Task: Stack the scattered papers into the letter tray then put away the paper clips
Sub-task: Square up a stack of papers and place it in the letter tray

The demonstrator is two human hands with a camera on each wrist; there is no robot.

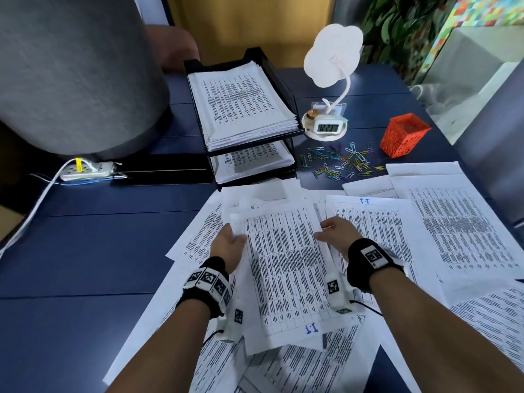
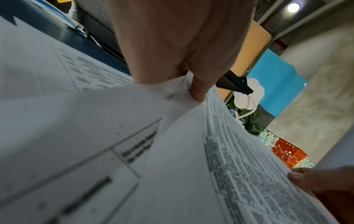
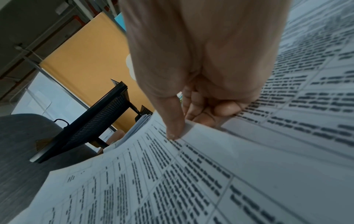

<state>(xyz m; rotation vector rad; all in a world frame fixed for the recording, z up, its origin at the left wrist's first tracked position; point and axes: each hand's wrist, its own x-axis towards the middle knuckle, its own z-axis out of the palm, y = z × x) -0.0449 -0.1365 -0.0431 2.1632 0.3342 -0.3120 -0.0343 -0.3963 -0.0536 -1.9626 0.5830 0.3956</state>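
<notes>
Both hands hold one small stack of printed sheets [image 1: 286,268] lifted a little above the loose papers [image 1: 465,231] spread over the blue desk. My left hand [image 1: 229,242] pinches the stack's left edge, its thumb [image 2: 197,92] on top of the paper [image 2: 191,151]. My right hand [image 1: 336,232] pinches the right edge, thumb [image 3: 172,127] on the top sheet [image 3: 172,189] and fingers curled beneath. The black two-tier letter tray [image 1: 279,80] stands behind, paper stacked on both tiers. Coloured paper clips [image 1: 340,163] lie scattered to its right, beside an orange mesh cup [image 1: 404,136].
A white cloud-shaped lamp with a small clock [image 1: 329,126] stands right of the tray. A large grey cylinder [image 1: 76,72] fills the back left, with a power strip [image 1: 88,170] and cable in front. Bare blue desk [image 1: 85,251] lies to the left.
</notes>
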